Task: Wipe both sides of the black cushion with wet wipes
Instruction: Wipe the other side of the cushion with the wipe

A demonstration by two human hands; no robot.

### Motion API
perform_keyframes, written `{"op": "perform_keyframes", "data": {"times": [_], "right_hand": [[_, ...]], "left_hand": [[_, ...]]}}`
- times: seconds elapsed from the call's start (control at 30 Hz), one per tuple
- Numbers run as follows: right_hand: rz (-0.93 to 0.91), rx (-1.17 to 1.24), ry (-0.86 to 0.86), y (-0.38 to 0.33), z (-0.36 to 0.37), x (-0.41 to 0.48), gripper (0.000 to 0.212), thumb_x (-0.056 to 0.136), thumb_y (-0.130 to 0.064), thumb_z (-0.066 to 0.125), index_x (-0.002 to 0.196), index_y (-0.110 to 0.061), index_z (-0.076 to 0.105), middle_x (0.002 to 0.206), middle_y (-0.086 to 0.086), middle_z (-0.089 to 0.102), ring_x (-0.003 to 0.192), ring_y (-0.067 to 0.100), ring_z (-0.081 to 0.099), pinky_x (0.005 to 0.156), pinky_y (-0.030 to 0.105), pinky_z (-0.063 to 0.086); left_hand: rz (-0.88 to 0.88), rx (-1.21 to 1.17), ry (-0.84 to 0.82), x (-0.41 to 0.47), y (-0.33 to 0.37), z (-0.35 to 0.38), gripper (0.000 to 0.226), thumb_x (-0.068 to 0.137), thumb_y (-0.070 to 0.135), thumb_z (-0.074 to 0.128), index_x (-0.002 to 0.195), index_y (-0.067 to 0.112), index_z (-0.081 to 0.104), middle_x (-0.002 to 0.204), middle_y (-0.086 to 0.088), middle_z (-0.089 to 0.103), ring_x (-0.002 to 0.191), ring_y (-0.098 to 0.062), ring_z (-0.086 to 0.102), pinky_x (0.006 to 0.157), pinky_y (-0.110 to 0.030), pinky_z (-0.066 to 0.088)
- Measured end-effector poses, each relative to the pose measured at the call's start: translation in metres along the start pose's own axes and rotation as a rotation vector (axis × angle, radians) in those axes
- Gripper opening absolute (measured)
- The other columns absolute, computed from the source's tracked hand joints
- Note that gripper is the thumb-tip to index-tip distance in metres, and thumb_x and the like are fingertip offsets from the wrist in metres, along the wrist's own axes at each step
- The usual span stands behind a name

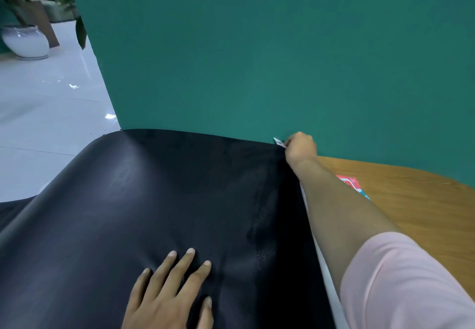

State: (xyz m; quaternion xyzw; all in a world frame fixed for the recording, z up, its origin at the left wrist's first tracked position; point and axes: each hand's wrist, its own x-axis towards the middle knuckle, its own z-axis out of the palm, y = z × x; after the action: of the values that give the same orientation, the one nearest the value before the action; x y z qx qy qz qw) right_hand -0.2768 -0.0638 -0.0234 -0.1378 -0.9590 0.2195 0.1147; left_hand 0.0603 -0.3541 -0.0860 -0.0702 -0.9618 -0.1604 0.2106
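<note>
The black cushion [164, 200] fills the lower left and middle of the view, its smooth leather-like face up and its left side drooping over an edge. A damp streak runs down its right part. My left hand [169, 292] lies flat on the near part of the cushion, fingers spread and straight. My right hand [299, 149] reaches to the cushion's far right corner, fingers curled round a white wet wipe [279, 143], only a small tip of which shows past the knuckles.
A green wall [257, 59] stands right behind the cushion. A wooden tabletop [411, 208] lies to the right, with a red and teal packet [353, 185] partly hidden by my forearm. Pale floor tiles [51, 113] and a white plant pot [25, 42] are at the left.
</note>
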Motion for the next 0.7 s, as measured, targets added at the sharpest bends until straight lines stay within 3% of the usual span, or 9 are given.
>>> {"op": "perform_keyframes", "data": {"times": [0.07,0.17,0.3,0.53,0.63,0.7], "right_hand": [[0.016,-0.018,0.028,-0.004,0.004,-0.003,0.029,0.090,0.005,0.054,0.096,-0.007,0.079,0.094,0.014,0.073,0.084,0.037,0.066,0.075,0.036,0.055],[-0.044,0.012,0.006,-0.028,0.014,-0.019,0.039,0.088,0.006,0.051,0.106,-0.012,0.080,0.108,0.015,0.076,0.101,0.039,0.070,0.090,0.039,0.059],[-0.175,0.147,-0.102,-0.069,0.032,-0.051,0.035,0.096,-0.006,0.061,0.114,-0.026,0.082,0.119,0.002,0.078,0.111,0.030,0.071,0.099,0.031,0.053],[-0.440,0.291,-0.296,-0.106,0.048,-0.108,0.019,0.099,-0.018,0.072,0.109,-0.029,0.084,0.114,-0.012,0.075,0.100,0.006,0.066,0.099,0.022,0.051],[-0.565,0.280,-0.369,-0.118,0.056,-0.126,0.017,0.099,-0.017,0.073,0.109,-0.026,0.084,0.110,-0.011,0.074,0.102,0.007,0.067,0.094,0.018,0.049],[-0.558,0.263,-0.330,-0.120,0.059,-0.120,0.016,0.099,-0.016,0.072,0.108,-0.024,0.084,0.107,-0.009,0.072,0.099,0.009,0.065,0.090,0.020,0.048]], "left_hand": [[0.001,-0.002,-0.007,0.001,-0.001,0.000,0.054,0.067,0.051,0.052,0.109,0.034,0.082,0.132,0.004,0.072,0.128,-0.019,0.053,0.102,-0.047,0.039],[0.011,0.007,-0.010,-0.001,-0.002,0.001,0.054,0.067,0.051,0.053,0.111,0.035,0.081,0.133,0.004,0.072,0.128,-0.019,0.053,0.102,-0.048,0.039],[0.015,-0.007,-0.045,-0.003,-0.005,0.001,0.054,0.069,0.051,0.054,0.114,0.037,0.079,0.136,0.005,0.069,0.131,-0.019,0.052,0.104,-0.048,0.038],[-0.002,-0.024,-0.112,-0.004,-0.006,-0.003,0.053,0.069,0.053,0.056,0.115,0.039,0.078,0.138,0.006,0.069,0.129,-0.024,0.062,0.105,-0.048,0.038],[-0.001,-0.026,-0.128,-0.005,-0.007,-0.003,0.053,0.070,0.053,0.056,0.116,0.039,0.078,0.138,0.006,0.068,0.129,-0.023,0.061,0.105,-0.047,0.038],[0.004,-0.032,-0.129,-0.005,-0.008,-0.003,0.054,0.070,0.054,0.056,0.117,0.039,0.077,0.138,0.006,0.068,0.131,-0.021,0.057,0.106,-0.047,0.037]]}}
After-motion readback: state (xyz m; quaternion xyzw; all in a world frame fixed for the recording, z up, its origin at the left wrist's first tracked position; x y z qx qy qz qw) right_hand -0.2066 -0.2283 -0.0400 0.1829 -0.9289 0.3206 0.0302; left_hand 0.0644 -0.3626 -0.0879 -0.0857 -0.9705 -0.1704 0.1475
